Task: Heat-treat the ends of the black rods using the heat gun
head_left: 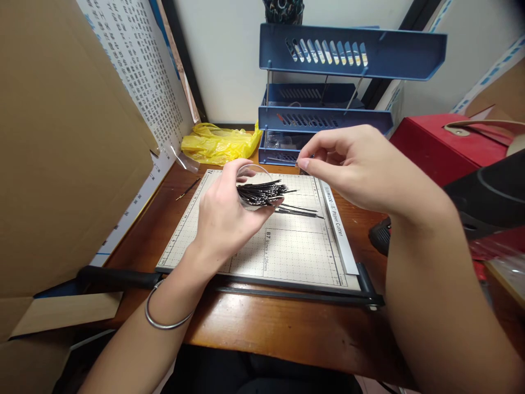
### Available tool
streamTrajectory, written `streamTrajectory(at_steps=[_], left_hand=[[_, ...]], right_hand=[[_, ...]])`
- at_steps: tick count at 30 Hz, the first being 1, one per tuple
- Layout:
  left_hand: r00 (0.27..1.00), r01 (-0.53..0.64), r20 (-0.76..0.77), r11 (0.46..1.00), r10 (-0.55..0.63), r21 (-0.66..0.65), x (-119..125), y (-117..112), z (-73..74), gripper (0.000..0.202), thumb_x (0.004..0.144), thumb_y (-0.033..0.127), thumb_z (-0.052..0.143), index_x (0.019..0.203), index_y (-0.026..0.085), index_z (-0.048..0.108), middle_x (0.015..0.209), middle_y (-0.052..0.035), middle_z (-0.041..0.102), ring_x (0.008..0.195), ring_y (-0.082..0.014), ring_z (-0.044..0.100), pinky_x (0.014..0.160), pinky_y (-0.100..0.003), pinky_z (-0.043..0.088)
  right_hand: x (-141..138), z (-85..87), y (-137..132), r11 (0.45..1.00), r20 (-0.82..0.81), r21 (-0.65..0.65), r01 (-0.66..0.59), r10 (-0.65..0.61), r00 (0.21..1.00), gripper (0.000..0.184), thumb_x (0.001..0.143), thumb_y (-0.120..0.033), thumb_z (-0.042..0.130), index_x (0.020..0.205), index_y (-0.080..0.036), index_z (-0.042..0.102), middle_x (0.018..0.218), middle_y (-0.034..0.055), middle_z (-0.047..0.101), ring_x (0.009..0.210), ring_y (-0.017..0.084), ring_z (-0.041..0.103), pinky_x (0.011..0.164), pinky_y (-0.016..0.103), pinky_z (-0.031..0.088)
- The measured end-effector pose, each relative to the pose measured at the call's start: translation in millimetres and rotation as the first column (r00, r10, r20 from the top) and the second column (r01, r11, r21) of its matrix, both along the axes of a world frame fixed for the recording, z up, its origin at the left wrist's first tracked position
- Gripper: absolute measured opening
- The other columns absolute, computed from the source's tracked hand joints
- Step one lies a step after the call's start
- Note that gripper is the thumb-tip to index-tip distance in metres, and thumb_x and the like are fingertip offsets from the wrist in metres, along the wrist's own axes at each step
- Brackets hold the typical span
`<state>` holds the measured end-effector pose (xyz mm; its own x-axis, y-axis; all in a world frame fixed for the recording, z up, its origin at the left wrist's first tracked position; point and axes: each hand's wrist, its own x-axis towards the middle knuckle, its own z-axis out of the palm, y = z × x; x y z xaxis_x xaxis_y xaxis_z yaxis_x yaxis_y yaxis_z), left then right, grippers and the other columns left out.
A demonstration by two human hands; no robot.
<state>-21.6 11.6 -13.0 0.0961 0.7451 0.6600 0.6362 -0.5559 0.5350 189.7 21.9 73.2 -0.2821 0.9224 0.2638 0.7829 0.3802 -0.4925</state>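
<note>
My left hand (223,205) is wrapped around a clear round container (256,174) tipped on its side above the paper cutter board (246,262). A dense bundle of thin black wire-like sticks (262,192) with pale tips pokes out of its mouth. Several loose black sticks (301,210) lie on the board just beyond the fingers. Up and to the right, my right hand (344,164) is pinched, thumb against forefinger. A thin dark stick (281,160) seems to run leftward from that pinch, faint against the blue tray behind it.
The cutter's black handle (123,277) lies along the near edge. Behind stand a yellow plastic bag (221,143) and a blue tiered tray (348,52). A red box (447,145) and a black device (488,191) are at right. Cardboard (61,137) walls the left.
</note>
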Motion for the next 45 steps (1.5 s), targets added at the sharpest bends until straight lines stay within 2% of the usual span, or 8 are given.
streamTrajectory(at_steps=[5, 12, 22, 28, 32, 36, 41, 45], left_hand=[[1.0, -0.008, -0.005, 1.0, 0.008, 0.008, 0, 0, 0.1, 0.061, 0.074, 0.047, 0.09, 0.118, 0.027, 0.053, 0.112, -0.0022, 0.075, 0.102, -0.0236, 0.074, 0.095, -0.038, 0.059], [1.0, -0.006, -0.022, 1.0, 0.006, 0.025, 0, 1, -0.2, 0.06, 0.075, 0.048, 0.089, 0.118, 0.028, 0.053, 0.113, -0.0025, 0.075, 0.103, -0.0232, 0.074, 0.094, -0.037, 0.06], [1.0, -0.002, -0.014, 1.0, 0.003, 0.015, -1, 1, -0.8, 0.063, 0.072, 0.044, 0.091, 0.12, 0.027, 0.054, 0.114, -0.0029, 0.075, 0.104, -0.0247, 0.073, 0.097, -0.04, 0.059], [0.997, 0.005, 0.079, 0.996, 0.002, -0.086, -1, 14, 1.9, 0.063, 0.07, 0.046, 0.092, 0.116, 0.026, 0.054, 0.116, -0.0048, 0.075, 0.111, -0.026, 0.072, 0.1, -0.042, 0.057], [0.998, -0.022, 0.057, 0.99, 0.031, -0.143, 2, 36, 15.8, 0.068, 0.063, 0.048, 0.094, 0.114, 0.024, 0.057, 0.117, -0.0071, 0.075, 0.115, -0.0297, 0.07, 0.105, -0.048, 0.052], [0.996, 0.01, 0.088, 0.968, 0.013, -0.252, 7, 77, 22.4, 0.068, 0.061, 0.04, 0.094, 0.115, 0.019, 0.057, 0.123, -0.0083, 0.072, 0.122, -0.0274, 0.065, 0.109, -0.042, 0.048], [0.99, -0.122, 0.01, 0.893, 0.14, -0.432, 17, 133, 6.3, 0.071, 0.064, 0.039, 0.093, 0.121, 0.014, 0.058, 0.133, -0.0146, 0.065, 0.126, -0.0304, 0.061, 0.109, -0.04, 0.046], [0.983, -0.177, -0.05, 0.855, 0.175, -0.488, 20, 157, -11.3, 0.074, 0.068, 0.044, 0.09, 0.126, 0.012, 0.057, 0.135, -0.0177, 0.062, 0.126, -0.0325, 0.059, 0.106, -0.039, 0.045]], right_hand=[[8, -18.3, 20, 0.983, 0.206, -0.179, 0.037, 0.001, 0.979, 0.015, 0.09, -0.029, 0.061, 0.091, -0.021, 0.073, 0.086, 0.004, 0.07, 0.075, 0.016, 0.058, 0.067, 0.03, 0.042], [12, -38.1, 38, 0.912, 0.32, -0.403, 0.08, 0.059, 0.945, 0.015, 0.09, -0.03, 0.059, 0.091, -0.021, 0.072, 0.093, 0.0045, 0.072, 0.079, 0.018, 0.06, 0.069, 0.029, 0.042], [14, -53.3, 45, 0.86, 0.318, -0.509, 0.046, 0.137, 0.938, 0.007, 0.079, -0.024, 0.061, 0.08, -0.021, 0.067, 0.082, 0.0026, 0.072, 0.072, 0.017, 0.061, 0.065, 0.029, 0.045], [13, -58.4, 48, 0.857, 0.327, -0.516, 0.016, 0.18, 0.928, 0.009, 0.078, -0.024, 0.062, 0.078, -0.021, 0.07, 0.08, 0.0047, 0.072, 0.075, 0.019, 0.064, 0.067, 0.03, 0.045], [14, -57.5, 48, 0.862, 0.315, -0.507, 0.001, 0.184, 0.931, 0.009, 0.079, -0.024, 0.063, 0.078, -0.02, 0.071, 0.081, 0.0049, 0.072, 0.075, 0.019, 0.064, 0.066, 0.029, 0.045], [17, -50.9, 45, 0.864, 0.282, -0.503, 0.022, 0.14, 0.949, 0.01, 0.08, -0.025, 0.065, 0.085, -0.021, 0.074, 0.087, 0.0034, 0.074, 0.079, 0.019, 0.066, 0.068, 0.03, 0.046], [21, -41.8, 40, 0.864, 0.268, -0.502, 0.039, 0.113, 0.957, 0.011, 0.084, -0.027, 0.069, 0.092, -0.022, 0.075, 0.097, 0.0027, 0.076, 0.088, 0.02, 0.067, 0.075, 0.031, 0.048], [24, -41.2, 40, 0.867, 0.254, -0.497, 0.03, 0.112, 0.961, 0.008, 0.085, -0.027, 0.07, 0.091, -0.023, 0.075, 0.097, 0.0018, 0.077, 0.087, 0.02, 0.068, 0.075, 0.032, 0.049]])
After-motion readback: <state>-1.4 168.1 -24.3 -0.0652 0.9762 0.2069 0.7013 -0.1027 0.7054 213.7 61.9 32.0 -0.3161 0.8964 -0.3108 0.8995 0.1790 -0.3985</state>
